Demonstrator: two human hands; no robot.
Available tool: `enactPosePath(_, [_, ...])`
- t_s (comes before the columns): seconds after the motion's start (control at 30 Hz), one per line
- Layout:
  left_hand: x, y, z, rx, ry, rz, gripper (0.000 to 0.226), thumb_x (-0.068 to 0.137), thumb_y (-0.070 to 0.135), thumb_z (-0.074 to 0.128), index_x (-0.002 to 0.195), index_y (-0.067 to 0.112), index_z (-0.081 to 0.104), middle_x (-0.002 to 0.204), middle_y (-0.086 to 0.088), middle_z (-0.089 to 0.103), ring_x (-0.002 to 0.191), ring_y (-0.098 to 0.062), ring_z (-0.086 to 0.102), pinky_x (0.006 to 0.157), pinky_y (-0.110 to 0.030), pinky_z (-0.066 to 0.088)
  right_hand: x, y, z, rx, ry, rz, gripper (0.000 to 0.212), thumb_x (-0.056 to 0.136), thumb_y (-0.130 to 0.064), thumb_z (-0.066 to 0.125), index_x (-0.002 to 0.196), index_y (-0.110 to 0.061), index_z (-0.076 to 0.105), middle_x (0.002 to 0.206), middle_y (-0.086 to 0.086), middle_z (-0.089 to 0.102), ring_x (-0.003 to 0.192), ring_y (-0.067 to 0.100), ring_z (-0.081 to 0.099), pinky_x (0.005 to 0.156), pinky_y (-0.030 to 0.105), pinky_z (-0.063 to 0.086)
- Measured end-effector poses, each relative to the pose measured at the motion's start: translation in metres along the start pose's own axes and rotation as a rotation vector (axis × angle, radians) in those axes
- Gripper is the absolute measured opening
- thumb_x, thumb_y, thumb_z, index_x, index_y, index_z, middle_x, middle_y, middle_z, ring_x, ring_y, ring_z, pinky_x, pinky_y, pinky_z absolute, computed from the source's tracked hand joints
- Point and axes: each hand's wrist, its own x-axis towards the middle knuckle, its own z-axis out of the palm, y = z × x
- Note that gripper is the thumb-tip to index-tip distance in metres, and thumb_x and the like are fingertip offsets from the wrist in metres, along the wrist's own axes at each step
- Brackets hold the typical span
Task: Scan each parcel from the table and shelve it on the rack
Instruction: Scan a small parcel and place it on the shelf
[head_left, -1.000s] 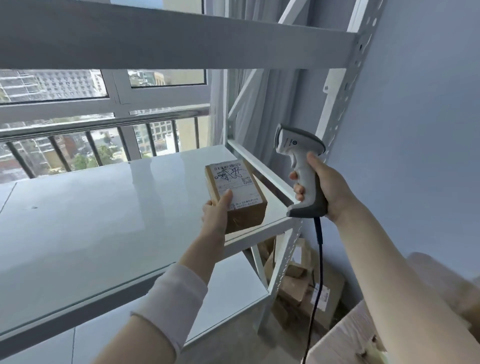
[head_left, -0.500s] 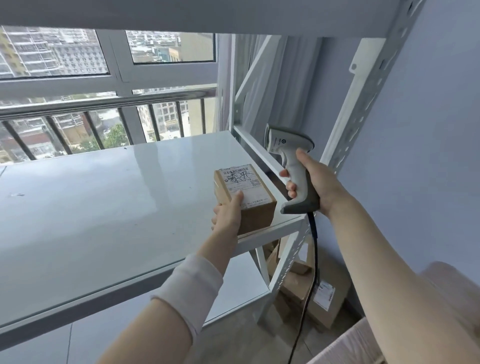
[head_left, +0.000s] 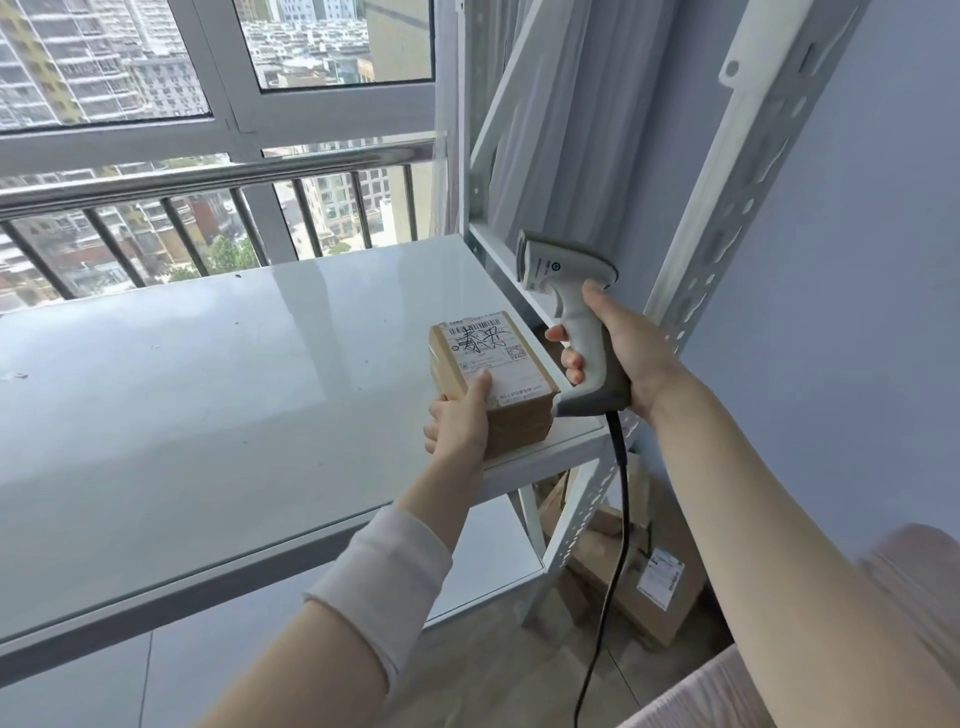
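A small brown cardboard parcel with a white shipping label on top sits at the near right corner of the white rack shelf. My left hand grips its near left corner, thumb pressed on the label. My right hand holds a grey and white corded barcode scanner by the handle, just right of the parcel, with its head pointing left above the shelf.
A perforated white rack upright rises right of the scanner. Below the shelf lies a lower shelf, and several cardboard boxes sit on the floor by the blue wall. A window with railing runs behind the rack.
The parcel has come down onto the shelf corner under my left hand. My right hand with the scanner has dropped closer beside it. The view has tilted downward.
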Motion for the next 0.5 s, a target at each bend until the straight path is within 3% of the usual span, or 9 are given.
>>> enactPosePath(0.07, [-0.002, -0.002, 0.001, 0.058, 0.029, 0.012, 0.078, 0.080, 0.061, 0.053, 0.138, 0.011, 0.037, 0.137, -0.013, 0.034, 0.129, -0.028, 0.034, 0.111, -0.043, 0.030, 0.003, 0.001, -0.002, -0.003, -0.017, 0.012, 0.047, 0.095, -0.044, 0.049, 0.106, 0.001, 0.052, 0.056, 0.004, 0.063, 0.038, 0.013, 0.047, 0.037, 0.021, 0.041])
enactPosePath(0.17, [0.006, -0.007, 0.003, 0.117, 0.053, 0.001, 0.072, 0.087, 0.058, 0.048, 0.139, 0.010, 0.036, 0.139, -0.016, 0.030, 0.130, -0.029, 0.030, 0.113, -0.043, 0.026, 0.007, 0.002, -0.004, -0.008, -0.026, 0.015, 0.046, 0.094, -0.044, 0.049, 0.104, 0.001, 0.053, 0.058, 0.005, 0.064, 0.039, 0.013, 0.048, 0.037, 0.022, 0.042])
enactPosePath(0.3, [-0.004, -0.002, 0.000, 0.200, 0.050, 0.013, 0.074, 0.088, 0.061, 0.044, 0.141, 0.011, 0.034, 0.142, -0.017, 0.030, 0.133, -0.030, 0.026, 0.114, -0.041, 0.021, 0.010, 0.002, -0.006, -0.011, -0.035, 0.004, 0.044, 0.094, -0.044, 0.050, 0.102, -0.001, 0.056, 0.066, 0.006, 0.067, 0.041, 0.013, 0.048, 0.037, 0.023, 0.042])
enactPosePath(0.4, [-0.014, 0.001, -0.006, 0.224, 0.023, 0.051, 0.087, 0.086, 0.066, 0.043, 0.147, 0.009, 0.022, 0.150, -0.015, 0.022, 0.140, -0.029, 0.016, 0.114, -0.042, 0.015, 0.011, 0.002, -0.007, -0.031, -0.041, 0.009, 0.046, 0.095, -0.044, 0.048, 0.103, 0.000, 0.055, 0.061, 0.004, 0.065, 0.040, 0.012, 0.049, 0.037, 0.022, 0.042])
enactPosePath(0.5, [-0.026, -0.001, -0.019, 0.253, 0.019, 0.287, 0.098, 0.080, 0.065, 0.052, 0.151, 0.012, 0.010, 0.155, -0.007, 0.016, 0.144, -0.023, 0.010, 0.118, -0.043, 0.013, 0.011, 0.001, -0.007, -0.048, -0.058, 0.009, 0.047, 0.096, -0.044, 0.047, 0.104, 0.001, 0.054, 0.057, 0.003, 0.064, 0.040, 0.012, 0.049, 0.038, 0.022, 0.043])
